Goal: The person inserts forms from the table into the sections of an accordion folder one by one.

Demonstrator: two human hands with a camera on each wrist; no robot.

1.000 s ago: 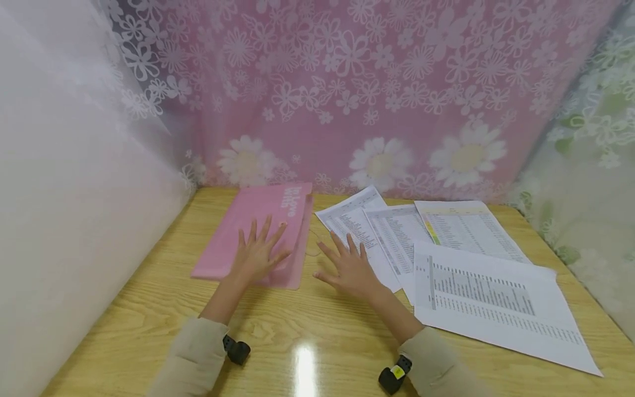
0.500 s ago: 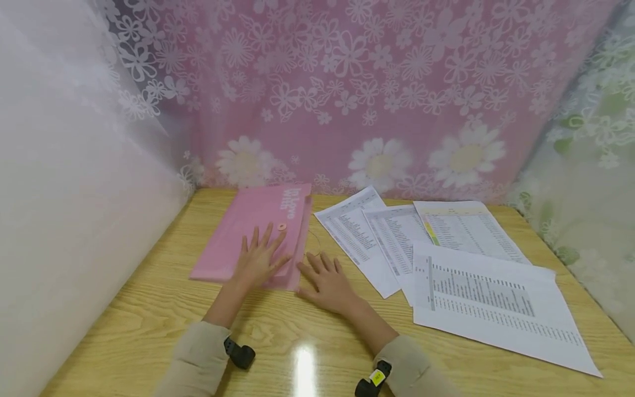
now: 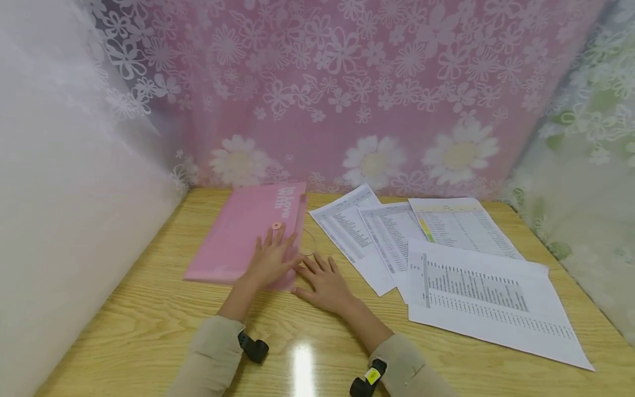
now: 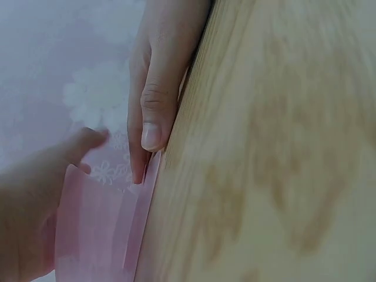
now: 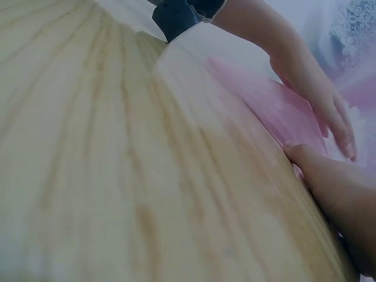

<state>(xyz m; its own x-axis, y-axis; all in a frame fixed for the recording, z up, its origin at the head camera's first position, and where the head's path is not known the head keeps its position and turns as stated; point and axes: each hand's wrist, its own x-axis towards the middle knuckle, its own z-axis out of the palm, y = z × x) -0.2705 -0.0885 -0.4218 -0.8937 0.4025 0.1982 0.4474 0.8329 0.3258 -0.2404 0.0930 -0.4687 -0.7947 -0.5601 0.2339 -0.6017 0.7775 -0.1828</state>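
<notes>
Ahead of you, a pink floral curtain hangs behind the wooden table. Your pink document folder lies flat toward the table's far left corner, its white lettering near the far edge. Across the table's right half are four printed sheets: the front sheet, nearest the right edge, overlaps the yellow-banded sheet and the middle sheet, while the left sheet lies partly under the middle one. Your left hand rests on the folder's near right part, fingers spread and holding nothing, one fingertip just beside the round button. Your right hand is at the folder's near right corner, fingers extended and slightly apart, tips touching its right edge. A small black camera sits at each wrist, and a thin string curves out beside the folder.
</notes>
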